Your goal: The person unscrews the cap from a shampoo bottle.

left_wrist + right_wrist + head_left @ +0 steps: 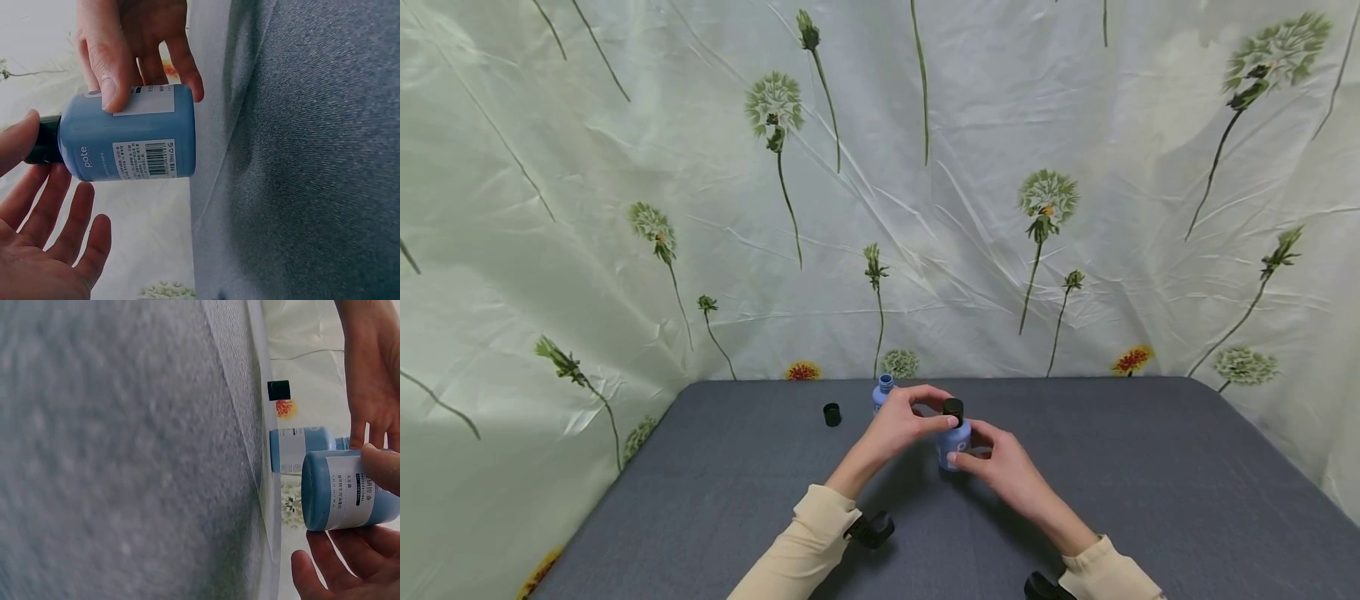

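A small blue bottle point(953, 448) with a white label and a black cap point(953, 408) stands upright between the two hands. My right hand point(1006, 467) grips the bottle's body from the right, thumb in front. My left hand point(898, 427) pinches the cap from the left between thumb and fingers. In the left wrist view the cap point(45, 140) sits on the bottle's neck, and a barcode label point(145, 159) shows on the side. The right wrist view shows the bottle's base point(315, 490) and printed label, with the cap out of frame.
Behind my left hand stands a second blue bottle point(884, 385), uncapped and partly hidden. A loose black cap point(832, 414) lies on the grey cloth-covered table point(715, 500) to its left. A pale curtain point(925, 217) with dandelion prints hangs along the table's far edge.
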A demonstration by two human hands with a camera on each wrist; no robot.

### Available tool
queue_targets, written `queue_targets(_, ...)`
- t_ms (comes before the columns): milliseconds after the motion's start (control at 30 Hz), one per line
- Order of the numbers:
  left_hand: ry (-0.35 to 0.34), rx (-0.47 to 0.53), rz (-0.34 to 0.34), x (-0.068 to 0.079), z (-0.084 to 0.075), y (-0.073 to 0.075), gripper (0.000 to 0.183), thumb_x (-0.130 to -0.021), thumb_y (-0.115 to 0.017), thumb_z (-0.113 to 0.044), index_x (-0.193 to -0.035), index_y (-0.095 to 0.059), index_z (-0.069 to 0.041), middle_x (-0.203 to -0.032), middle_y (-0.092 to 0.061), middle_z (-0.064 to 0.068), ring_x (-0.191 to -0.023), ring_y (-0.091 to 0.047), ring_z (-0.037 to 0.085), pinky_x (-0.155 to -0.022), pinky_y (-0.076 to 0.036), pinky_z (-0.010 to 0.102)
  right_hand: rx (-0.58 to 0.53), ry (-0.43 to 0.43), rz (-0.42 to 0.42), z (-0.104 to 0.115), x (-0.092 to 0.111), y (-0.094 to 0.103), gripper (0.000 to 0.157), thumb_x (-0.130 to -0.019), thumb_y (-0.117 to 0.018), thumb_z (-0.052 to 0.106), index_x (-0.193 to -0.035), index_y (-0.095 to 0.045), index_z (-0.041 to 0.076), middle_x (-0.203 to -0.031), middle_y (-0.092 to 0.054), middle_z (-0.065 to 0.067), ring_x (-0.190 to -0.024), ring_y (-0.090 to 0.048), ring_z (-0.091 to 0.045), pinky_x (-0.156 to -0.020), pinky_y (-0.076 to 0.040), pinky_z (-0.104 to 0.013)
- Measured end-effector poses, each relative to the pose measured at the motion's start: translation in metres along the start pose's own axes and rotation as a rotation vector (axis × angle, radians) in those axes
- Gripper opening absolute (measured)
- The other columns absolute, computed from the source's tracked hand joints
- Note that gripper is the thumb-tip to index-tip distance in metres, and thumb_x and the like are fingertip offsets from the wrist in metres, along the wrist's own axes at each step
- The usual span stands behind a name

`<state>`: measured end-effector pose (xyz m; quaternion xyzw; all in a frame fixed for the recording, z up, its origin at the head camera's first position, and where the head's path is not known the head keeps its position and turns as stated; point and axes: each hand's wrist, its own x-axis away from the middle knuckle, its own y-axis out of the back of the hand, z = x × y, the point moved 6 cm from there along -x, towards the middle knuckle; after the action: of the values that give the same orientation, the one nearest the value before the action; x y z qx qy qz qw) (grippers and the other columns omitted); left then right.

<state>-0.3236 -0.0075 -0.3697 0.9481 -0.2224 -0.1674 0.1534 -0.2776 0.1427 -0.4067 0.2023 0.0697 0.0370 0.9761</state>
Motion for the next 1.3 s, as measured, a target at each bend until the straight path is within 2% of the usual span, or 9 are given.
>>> queue_targets(133,-0.007,-0.002,0.004,0.006,0.000,0.001,0.026,-0.087,-0.077,-0.024,-0.111,-0.073,-0.015,-0.101,-0.068,-0.001,-0.095,-0.061,0.027,-0.072,-0.052,0.032,0.003,-0.011,-0.007,0.002,0.004,-0.002,0.053,-0.083,-0.080,0.019,-0.129,-0.061,0.001,-0.109,-0.067,-0.008,-0.097,-0.066,-0.025,-0.077,-0.055,-0.039)
queue_targets(367,-0.011,0.026,0.003,0.011,0.001,-0.002,0.024,-0.088,-0.076,-0.018,-0.112,-0.073,-0.013,-0.100,-0.068,0.000,-0.092,-0.063,0.027,-0.071,-0.052,0.031,-0.004,0.004,0.014,0.003,0.012,-0.004,0.055,-0.084,-0.080,0.024,-0.129,-0.060,0.001,-0.109,-0.067,-0.009,-0.097,-0.066,-0.024,-0.077,-0.055,-0.038)
queue_targets(600,-0.026,0.011,-0.002,0.020,-0.003,-0.001,0.025,-0.087,-0.077,-0.023,-0.110,-0.073,-0.015,-0.100,-0.068,-0.002,-0.092,-0.063,0.029,-0.072,-0.053,0.032,-0.021,-0.015,0.037,0.005,0.021,-0.005,0.056,-0.084,-0.080,0.026,-0.131,-0.060,0.003,-0.110,-0.067,-0.009,-0.097,-0.067,-0.025,-0.077,-0.055,-0.038)
queue_targets(933,0.027,0.023,0.002,0.033,-0.005,-0.003,0.024,-0.088,-0.076,-0.024,-0.111,-0.073,-0.020,-0.100,-0.067,-0.004,-0.083,-0.064,0.026,-0.070,-0.052,0.034,0.016,-0.053,0.049,0.006,0.029,-0.004,0.059,-0.081,-0.082,0.030,-0.130,-0.061,0.005,-0.107,-0.066,-0.008,-0.093,-0.067,-0.024,-0.075,-0.055,-0.039)
queue_targets(1133,0.050,0.025,0.007,0.039,-0.007,-0.004,0.023,-0.087,-0.077,-0.024,-0.109,-0.073,-0.018,-0.098,-0.067,-0.002,-0.081,-0.064,0.037,-0.067,-0.051,0.034,0.013,-0.047,0.058,0.010,0.036,-0.006,0.059,-0.081,-0.082,0.030,-0.129,-0.061,0.003,-0.105,-0.067,-0.007,-0.091,-0.068,-0.024,-0.073,-0.055,-0.037)
queue_targets(1300,0.047,0.012,0.014,0.042,-0.008,-0.005,0.022,-0.087,-0.078,-0.023,-0.108,-0.074,-0.018,-0.096,-0.068,-0.003,-0.076,-0.065,0.031,-0.066,-0.052,0.032,0.016,-0.048,0.052,0.010,0.041,-0.007,0.059,-0.080,-0.083,0.030,-0.128,-0.062,0.004,-0.105,-0.067,-0.007,-0.090,-0.068,-0.023,-0.072,-0.055,-0.037)
